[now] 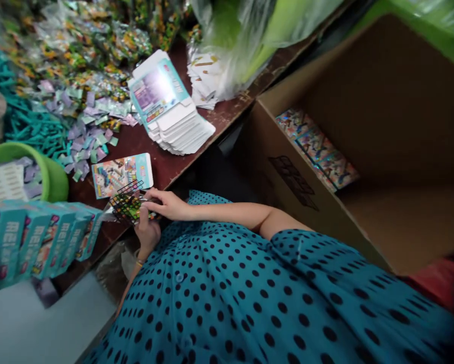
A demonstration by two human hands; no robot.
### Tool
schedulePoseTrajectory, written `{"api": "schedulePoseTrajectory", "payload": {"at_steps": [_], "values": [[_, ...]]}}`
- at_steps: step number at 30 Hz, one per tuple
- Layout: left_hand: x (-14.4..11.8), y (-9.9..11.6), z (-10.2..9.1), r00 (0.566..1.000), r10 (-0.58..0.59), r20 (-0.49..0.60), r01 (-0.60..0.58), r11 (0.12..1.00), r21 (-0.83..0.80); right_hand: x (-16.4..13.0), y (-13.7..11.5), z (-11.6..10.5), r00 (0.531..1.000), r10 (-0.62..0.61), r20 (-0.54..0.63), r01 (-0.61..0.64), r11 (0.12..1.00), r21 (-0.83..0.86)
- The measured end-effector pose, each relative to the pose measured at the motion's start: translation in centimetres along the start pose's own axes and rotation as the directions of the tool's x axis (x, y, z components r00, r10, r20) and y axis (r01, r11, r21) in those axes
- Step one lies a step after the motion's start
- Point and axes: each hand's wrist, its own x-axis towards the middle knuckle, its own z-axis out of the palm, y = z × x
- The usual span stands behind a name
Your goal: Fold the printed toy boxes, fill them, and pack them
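Observation:
Near the table edge, my left hand [148, 233] is closed with its thumb up against a clear plastic packet [131, 207] of small green, yellow and orange pieces. My right hand [170, 205] reaches in from the right, its fingers closed at the same packet's near end. A black grid-like piece [127, 196] lies over or inside the packet; I cannot tell which. Just beyond the hands, a flat printed box [116, 174] in light blue lies on the table, its white end to the right.
A stack of flattened cartons [181, 126] lies behind. Heaped packets [86, 40], small lilac and mint sachets [85, 144] and teal pieces [33, 114] cover the back left. A green tub [56, 179] stands beside a row of teal boxes [41, 247]. At right, a cardboard carton [306, 187] holds printed boxes [319, 151].

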Motion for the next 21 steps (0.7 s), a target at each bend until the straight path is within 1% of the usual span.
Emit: {"api": "schedulePoseTrajectory", "payload": {"at_steps": [2, 5, 7, 9, 10, 12, 13, 14, 16, 18, 19, 20, 21], "values": [[0.4, 0.9, 1.1, 1.000, -0.008, 0.030, 0.008, 1.000, 0.021, 0.1, -1.0, -0.6, 0.999, -0.044, -0.001, 0.044, 0.998, -0.042], [1.5, 2.7, 1.7, 0.995, 0.079, 0.057, -0.081, 0.996, 0.046, -0.1, -2.2, -1.2, 0.998, 0.004, 0.062, 0.002, 0.994, -0.108], [2.4, 3.6, 1.2, 0.990, 0.137, 0.043, -0.140, 0.986, 0.089, -0.3, -2.6, -1.6, 0.987, 0.065, 0.148, -0.036, 0.981, -0.190], [3.4, 3.7, 0.2, 0.981, 0.192, 0.030, -0.195, 0.963, 0.186, -0.6, -2.4, -1.9, 0.958, 0.131, 0.253, -0.055, 0.956, -0.287], [3.8, 3.4, -0.3, 0.974, 0.222, 0.036, -0.224, 0.941, 0.253, -0.7, -2.0, -2.2, 0.933, 0.169, 0.318, -0.055, 0.939, -0.339], [4.5, 2.1, -1.3, 0.962, 0.265, 0.070, -0.271, 0.882, 0.386, -1.0, -1.1, -2.8, 0.859, 0.259, 0.441, -0.042, 0.895, -0.443], [4.7, 1.2, -1.7, 0.959, 0.265, 0.098, -0.280, 0.850, 0.447, -1.2, -0.6, -3.1, 0.821, 0.308, 0.481, -0.036, 0.868, -0.495], [4.9, 0.3, -2.1, 0.960, 0.252, 0.119, -0.277, 0.824, 0.494, -1.4, -0.2, -3.4, 0.784, 0.361, 0.505, -0.034, 0.837, -0.546], [4.8, -1.5, -2.8, 0.960, 0.199, 0.196, -0.277, 0.771, 0.574, -1.9, 0.4, -4.0, 0.725, 0.469, 0.505, -0.052, 0.768, -0.638], [4.6, -2.7, -3.7, 0.942, 0.130, 0.308, -0.305, 0.711, 0.634, -2.4, 0.6, -4.5, 0.698, 0.542, 0.467, -0.101, 0.721, -0.685], [4.6, -3.1, -4.2, 0.929, 0.095, 0.357, -0.319, 0.694, 0.646, -2.6, 0.6, -4.8, 0.699, 0.563, 0.441, -0.138, 0.711, -0.689], [4.8, -3.4, -4.7, 0.900, 0.051, 0.433, -0.352, 0.672, 0.652, -2.8, 0.6, -5.1, 0.711, 0.574, 0.406, -0.182, 0.708, -0.683], [5.2, -3.7, -5.2, 0.856, 0.003, 0.517, -0.393, 0.654, 0.646, -3.0, 0.7, -5.3, 0.729, 0.581, 0.361, -0.227, 0.704, -0.673]]}}
